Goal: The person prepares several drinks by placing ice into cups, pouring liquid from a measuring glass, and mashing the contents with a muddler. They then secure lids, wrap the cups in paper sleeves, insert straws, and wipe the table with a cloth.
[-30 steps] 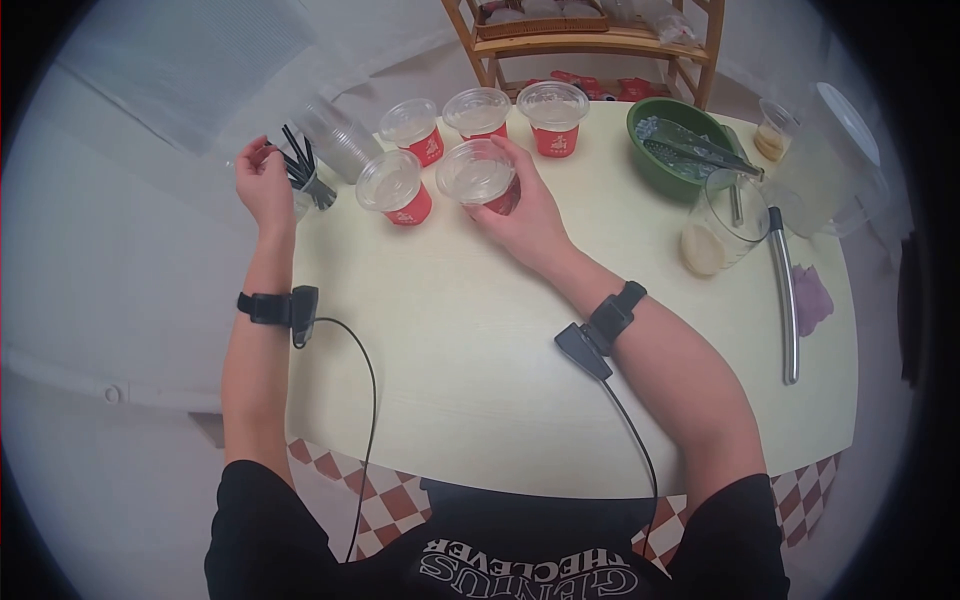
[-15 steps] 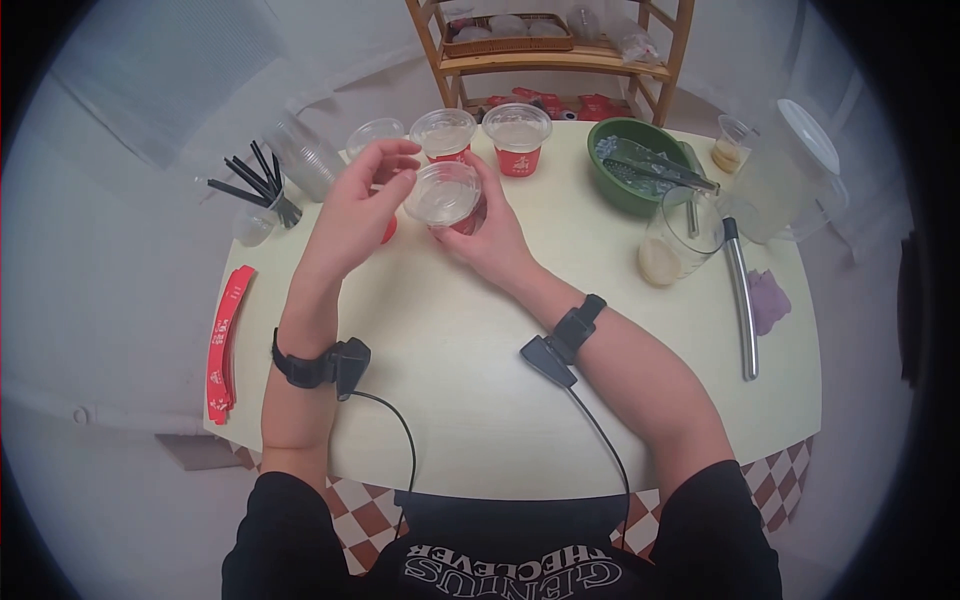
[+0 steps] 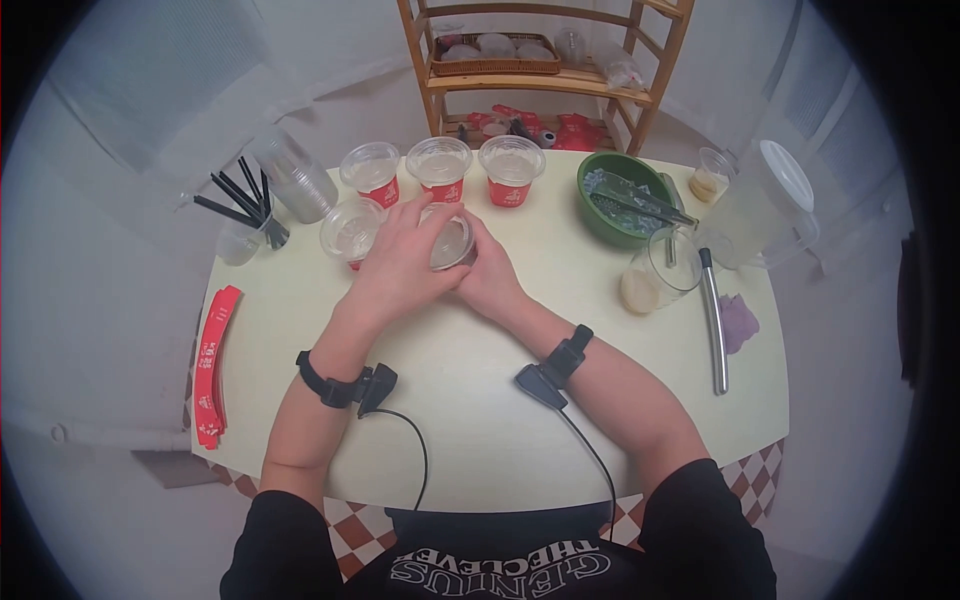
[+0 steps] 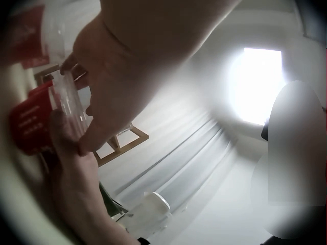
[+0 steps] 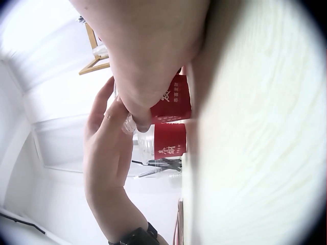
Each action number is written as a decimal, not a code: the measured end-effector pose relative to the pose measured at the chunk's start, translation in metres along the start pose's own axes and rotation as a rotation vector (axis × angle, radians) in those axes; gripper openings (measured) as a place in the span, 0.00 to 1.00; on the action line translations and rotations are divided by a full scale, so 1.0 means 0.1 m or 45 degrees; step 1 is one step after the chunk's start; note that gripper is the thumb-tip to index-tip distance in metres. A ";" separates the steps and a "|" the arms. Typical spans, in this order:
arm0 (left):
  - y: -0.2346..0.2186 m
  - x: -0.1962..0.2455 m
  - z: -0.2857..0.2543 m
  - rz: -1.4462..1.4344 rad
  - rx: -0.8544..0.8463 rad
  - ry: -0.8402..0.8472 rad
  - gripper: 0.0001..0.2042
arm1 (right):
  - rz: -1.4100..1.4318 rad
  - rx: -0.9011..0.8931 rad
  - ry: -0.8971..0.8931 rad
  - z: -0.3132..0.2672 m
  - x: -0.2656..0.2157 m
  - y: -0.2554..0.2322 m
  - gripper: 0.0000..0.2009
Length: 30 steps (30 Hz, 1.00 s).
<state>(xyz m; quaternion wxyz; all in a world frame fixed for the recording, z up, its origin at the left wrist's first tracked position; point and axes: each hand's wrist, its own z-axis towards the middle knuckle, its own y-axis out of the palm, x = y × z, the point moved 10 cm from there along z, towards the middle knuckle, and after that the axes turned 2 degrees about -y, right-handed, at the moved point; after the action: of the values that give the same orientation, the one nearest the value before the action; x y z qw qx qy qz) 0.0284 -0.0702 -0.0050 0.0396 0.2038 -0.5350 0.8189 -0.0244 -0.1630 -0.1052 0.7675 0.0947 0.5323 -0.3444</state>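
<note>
On the pale table (image 3: 480,400), from my head view, I saw both hands gathered on one lidded cup (image 3: 450,243) with a red band, standing just in front of a row of three like cups (image 3: 440,166) and beside a fourth cup (image 3: 350,230) to its left. That overhead view showed the layout only: the left hand (image 3: 400,262) lay over the clear lid, the right hand (image 3: 490,278) came in from the other side, and I could not read the fingers from there. The left wrist view gave what the head view hid: the left fingers (image 4: 110,97) were curled down over the rim of the clear lid (image 4: 69,102), with the red band just below. The right wrist view, looking along the tabletop, showed the right hand's fingers (image 5: 145,104) pinching the cup at its upper edge, the red label (image 5: 173,104) beyond them, and the left hand bent round the far side. So both hands were clenched on the cup, neither released. Off to the right stood a green bowl (image 3: 620,195), and black straws (image 3: 240,195) stood to the left.
</note>
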 end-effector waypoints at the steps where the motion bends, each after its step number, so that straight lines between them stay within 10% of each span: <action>1: 0.01 0.00 0.01 0.007 0.017 0.022 0.36 | -0.089 -0.059 0.040 0.01 0.06 0.04 0.47; 15: 0.16 0.07 0.02 0.210 0.054 0.020 0.26 | -0.047 -0.006 -0.022 -0.01 0.01 -0.02 0.35; 22: -0.63 0.09 -0.01 -0.098 0.396 0.070 0.31 | 0.041 -0.044 -0.005 -0.02 -0.14 -0.02 0.43; 30: -1.39 -1.16 -0.81 -0.253 0.568 -0.425 0.35 | 0.097 -0.062 0.070 -0.02 -0.14 -0.01 0.43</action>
<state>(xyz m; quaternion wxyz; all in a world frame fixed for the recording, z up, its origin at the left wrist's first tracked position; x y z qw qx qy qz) 0.1499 0.0789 0.0431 -0.0148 0.3909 -0.3182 0.8635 -0.0294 -0.1561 -0.0933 0.7673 0.1055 0.5574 -0.2990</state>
